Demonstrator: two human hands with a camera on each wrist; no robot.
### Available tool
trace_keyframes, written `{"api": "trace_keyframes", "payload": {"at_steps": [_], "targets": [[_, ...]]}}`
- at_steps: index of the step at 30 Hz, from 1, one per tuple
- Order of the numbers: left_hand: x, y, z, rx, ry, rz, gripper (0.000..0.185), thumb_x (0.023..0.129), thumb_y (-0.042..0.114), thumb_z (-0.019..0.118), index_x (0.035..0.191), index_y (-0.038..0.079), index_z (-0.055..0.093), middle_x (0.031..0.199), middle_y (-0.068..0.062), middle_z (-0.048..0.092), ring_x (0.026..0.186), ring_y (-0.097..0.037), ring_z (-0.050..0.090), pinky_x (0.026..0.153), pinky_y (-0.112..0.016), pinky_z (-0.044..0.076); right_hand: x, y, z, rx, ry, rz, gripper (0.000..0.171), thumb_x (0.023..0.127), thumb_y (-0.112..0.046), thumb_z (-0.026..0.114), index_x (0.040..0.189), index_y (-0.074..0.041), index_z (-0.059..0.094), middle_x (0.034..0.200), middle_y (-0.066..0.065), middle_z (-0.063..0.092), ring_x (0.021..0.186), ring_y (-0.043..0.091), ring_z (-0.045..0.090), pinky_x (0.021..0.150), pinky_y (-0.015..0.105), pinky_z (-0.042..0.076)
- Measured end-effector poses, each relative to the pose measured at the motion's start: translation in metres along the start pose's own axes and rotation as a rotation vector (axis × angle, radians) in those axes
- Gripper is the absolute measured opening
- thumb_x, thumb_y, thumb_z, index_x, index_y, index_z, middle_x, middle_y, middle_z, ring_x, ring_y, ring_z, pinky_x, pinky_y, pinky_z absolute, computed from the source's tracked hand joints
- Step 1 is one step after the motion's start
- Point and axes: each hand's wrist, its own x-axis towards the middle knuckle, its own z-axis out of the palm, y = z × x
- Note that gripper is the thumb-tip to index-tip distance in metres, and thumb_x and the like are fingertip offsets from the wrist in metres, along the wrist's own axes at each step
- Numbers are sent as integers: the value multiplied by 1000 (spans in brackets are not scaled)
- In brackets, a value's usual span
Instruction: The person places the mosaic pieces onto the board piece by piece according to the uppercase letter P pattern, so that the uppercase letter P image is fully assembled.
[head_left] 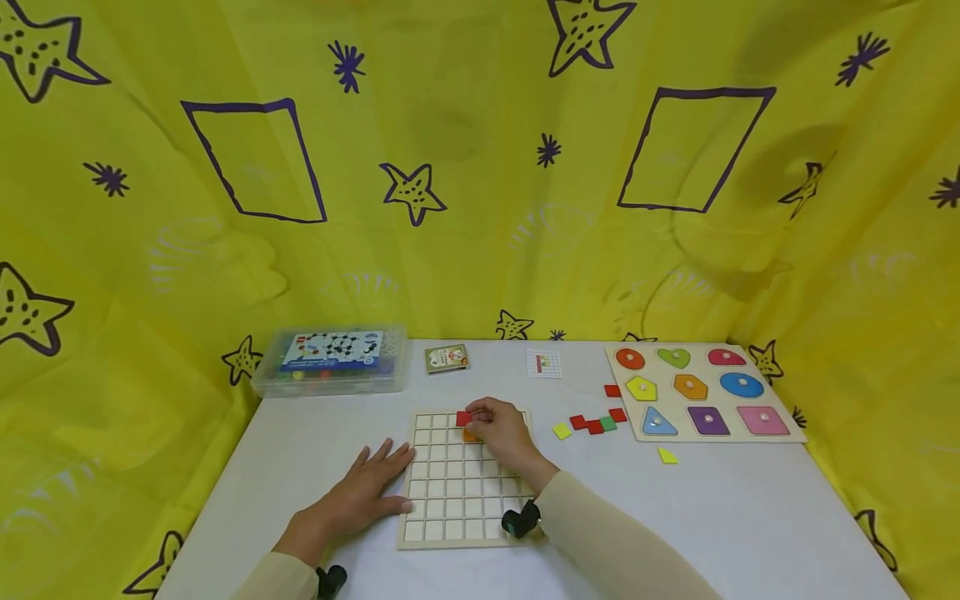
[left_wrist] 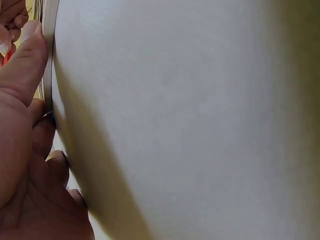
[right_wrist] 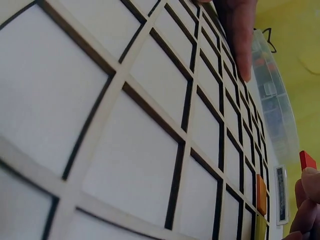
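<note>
A light wooden board with a grid of square cells (head_left: 408, 546) lies on the white table in front of me. My right hand (head_left: 508, 437) pinches a red square tile (head_left: 463, 418) between thumb and fingers, over the board's far rows. In the right wrist view that red tile (right_wrist: 306, 161) stands tilted above the frame. An orange tile (right_wrist: 261, 195) sits in a cell, with a yellow tile (right_wrist: 260, 227) beside it; the right hand mostly covers them in the head view. With fingers spread, my left hand (head_left: 360, 492) rests at the board's left edge, thumb touching the rim.
Right of the board lie several loose red tiles (head_left: 577, 422), a green tile (head_left: 607, 423) and yellow pieces (head_left: 562, 431). A shape puzzle board (head_left: 708, 392) is at the far right. Along the back are a clear plastic box (head_left: 330, 383), a small box (head_left: 446, 358) and a printed grid card (head_left: 543, 364).
</note>
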Motion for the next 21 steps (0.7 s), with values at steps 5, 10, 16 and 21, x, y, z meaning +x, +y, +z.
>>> {"api": "trace_keyframes", "payload": {"at_steps": [5, 10, 16, 21], "targets": [[1, 1, 0, -3, -5, -1, 88, 95, 45, 75, 163, 5, 37, 171, -16, 34, 162, -47, 13, 129, -68, -1, 2, -3, 5, -50, -6, 24, 18, 94, -1, 75, 112, -4, 76, 96, 6, 75, 85, 13, 65, 78, 27, 57], [2, 1, 1, -1, -5, -21, 88, 95, 46, 75, 164, 7, 38, 171, -14, 34, 162, -45, 12, 130, -67, -2, 4, -2, 8, -95, -11, 29, 17, 93, -2, 76, 110, -6, 76, 92, 3, 73, 83, 13, 62, 76, 26, 55], [2, 0, 2, 3, -4, -30, 88, 94, 47, 76, 164, 8, 38, 171, -13, 34, 163, -44, 13, 130, -67, -1, 4, 3, 11, -148, -27, 28, 17, 92, -3, 77, 108, -7, 76, 92, 2, 73, 84, 14, 62, 77, 30, 57], [1, -1, 2, 9, -3, -26, 88, 94, 48, 75, 164, 8, 38, 171, -13, 34, 163, -44, 13, 130, -68, -1, 3, 3, 14, -200, -33, 12, 17, 91, -4, 79, 107, -9, 76, 92, 1, 74, 84, 12, 64, 80, 34, 57]]}}
